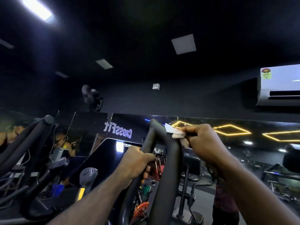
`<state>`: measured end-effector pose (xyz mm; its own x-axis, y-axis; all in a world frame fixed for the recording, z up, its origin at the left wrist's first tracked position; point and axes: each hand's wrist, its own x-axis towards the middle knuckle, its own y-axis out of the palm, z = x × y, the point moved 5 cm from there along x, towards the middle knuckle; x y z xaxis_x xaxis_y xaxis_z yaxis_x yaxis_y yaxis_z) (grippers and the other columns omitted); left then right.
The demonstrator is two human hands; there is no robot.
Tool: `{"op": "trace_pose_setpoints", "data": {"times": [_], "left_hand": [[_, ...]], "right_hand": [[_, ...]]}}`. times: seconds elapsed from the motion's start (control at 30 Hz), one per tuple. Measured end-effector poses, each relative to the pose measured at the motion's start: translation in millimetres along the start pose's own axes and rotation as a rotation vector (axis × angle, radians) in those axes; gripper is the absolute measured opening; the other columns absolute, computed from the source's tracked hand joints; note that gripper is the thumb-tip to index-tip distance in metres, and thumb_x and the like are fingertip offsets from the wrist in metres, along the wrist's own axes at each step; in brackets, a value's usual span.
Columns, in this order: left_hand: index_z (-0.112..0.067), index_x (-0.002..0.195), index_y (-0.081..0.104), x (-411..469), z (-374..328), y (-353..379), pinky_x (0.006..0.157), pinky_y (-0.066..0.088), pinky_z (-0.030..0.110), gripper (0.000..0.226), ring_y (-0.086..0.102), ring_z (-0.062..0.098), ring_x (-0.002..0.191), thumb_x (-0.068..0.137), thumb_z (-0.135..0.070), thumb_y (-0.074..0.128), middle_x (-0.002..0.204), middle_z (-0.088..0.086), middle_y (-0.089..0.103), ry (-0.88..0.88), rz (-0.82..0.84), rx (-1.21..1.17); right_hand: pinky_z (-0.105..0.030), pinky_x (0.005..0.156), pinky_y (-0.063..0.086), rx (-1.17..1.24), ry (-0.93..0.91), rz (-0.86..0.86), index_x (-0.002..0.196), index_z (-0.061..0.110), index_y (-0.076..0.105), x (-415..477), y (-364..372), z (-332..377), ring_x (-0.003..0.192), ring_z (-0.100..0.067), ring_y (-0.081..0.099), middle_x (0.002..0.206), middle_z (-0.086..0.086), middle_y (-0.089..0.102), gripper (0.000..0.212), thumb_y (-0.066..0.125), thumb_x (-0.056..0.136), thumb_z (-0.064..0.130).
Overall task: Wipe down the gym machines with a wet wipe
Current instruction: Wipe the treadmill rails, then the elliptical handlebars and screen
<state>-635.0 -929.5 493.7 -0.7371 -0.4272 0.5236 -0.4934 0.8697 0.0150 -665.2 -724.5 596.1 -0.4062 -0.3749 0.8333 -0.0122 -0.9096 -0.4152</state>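
Item: wet wipe, white, thin, limp and damp by the look; next to no weight, likely to bunch or tear if you drag it by a corner. Location: top bend of the black handle loop, right side, pinched in the curled fingers of your right hand. Hold it wadded under the fingertips. Your left hand grips the loop's left bar, which looks rigid and padded

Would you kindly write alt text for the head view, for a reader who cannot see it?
A person's right hand holds a white wipe against the top of a black looped handlebar, while the left hand grips its left side. A mirror lines the dark gym wall behind.
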Motion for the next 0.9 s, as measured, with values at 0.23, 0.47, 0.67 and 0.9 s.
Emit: {"op": "trace_pose_setpoints", "data": {"times": [0.23,0.47,0.67,0.9], "left_hand": [[0.000,0.084,0.063,-6,-2,-3,0.040,0.040,0.027,0.012,0.045,0.022,0.038,0.090,-0.009,0.070,0.057,0.014,0.054,0.017,-0.051,0.039],[-0.001,0.079,0.062,-9,-4,1,0.038,0.036,0.024,0.014,0.041,0.021,0.037,0.091,-0.005,0.068,0.056,0.014,0.050,-0.004,-0.057,0.027],[0.000,0.086,0.062,-13,-7,-1,0.041,0.038,0.026,0.012,0.042,0.021,0.038,0.090,-0.008,0.071,0.058,0.017,0.051,-0.004,-0.113,0.076],[-0.001,0.087,0.060,-13,-9,2,0.039,0.037,0.025,0.012,0.041,0.021,0.037,0.092,-0.007,0.069,0.057,0.016,0.051,0.006,-0.115,0.095]], "right_hand": [[-0.045,0.089,0.063,0.936,0.405,0.263,0.125,0.002,0.070,25,67,-13,0.103,-0.038,0.072,0.116,-0.025,0.074,0.041,0.039,0.100,-0.012],[-0.040,0.082,0.058,1.137,0.445,0.280,0.124,-0.003,0.070,-12,61,-47,0.091,-0.028,0.071,0.119,-0.024,0.071,0.041,0.039,0.099,-0.009],[-0.045,0.079,0.063,1.285,0.496,0.248,0.118,-0.002,0.072,-17,67,-30,0.105,-0.035,0.063,0.124,-0.026,0.067,0.032,0.044,0.102,-0.003],[-0.043,0.102,0.049,1.103,0.338,0.032,0.126,0.005,0.069,-51,40,-58,0.110,-0.030,0.067,0.120,-0.017,0.075,0.041,0.043,0.101,-0.013]]}}
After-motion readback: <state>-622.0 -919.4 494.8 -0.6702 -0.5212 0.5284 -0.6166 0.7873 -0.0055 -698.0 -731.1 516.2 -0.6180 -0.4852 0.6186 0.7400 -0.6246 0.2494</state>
